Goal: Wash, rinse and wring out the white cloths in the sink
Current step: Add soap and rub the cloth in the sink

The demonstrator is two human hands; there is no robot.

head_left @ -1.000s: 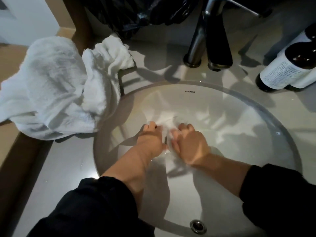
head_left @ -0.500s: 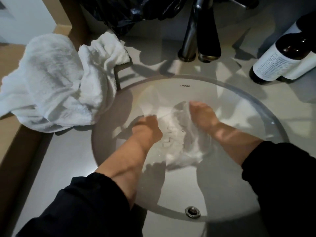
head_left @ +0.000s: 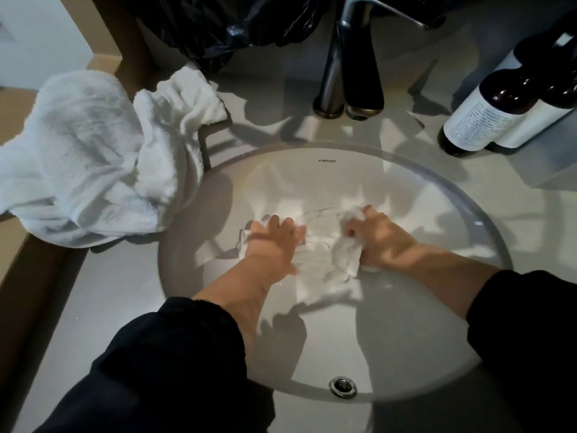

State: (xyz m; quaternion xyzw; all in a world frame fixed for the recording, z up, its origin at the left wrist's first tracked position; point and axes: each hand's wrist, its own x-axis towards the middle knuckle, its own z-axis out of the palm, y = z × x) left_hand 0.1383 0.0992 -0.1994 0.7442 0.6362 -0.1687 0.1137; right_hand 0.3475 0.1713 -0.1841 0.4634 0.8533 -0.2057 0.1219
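Note:
A white cloth (head_left: 324, 260) lies wet in the water of the round white sink (head_left: 312, 170). My left hand (head_left: 271, 245) rests flat on the cloth's left part, fingers spread and pointing away from me. My right hand (head_left: 381, 239) is closed around a bunched fold at the cloth's right side. The two hands are about a hand's width apart. A pile of white towels (head_left: 93, 160) lies on the counter left of the sink, draped over the counter's edge.
A dark metal faucet (head_left: 349, 57) stands behind the sink. Two dark bottles with white labels (head_left: 487, 114) stand at the back right. A black plastic bag (head_left: 237, 23) sits at the back. The overflow hole (head_left: 342, 386) shows on the sink's near wall.
My right hand has come back toward me and closed on the cloth's right side. My left hand has opened out flat on the cloth. The cloth is more bunched between them.

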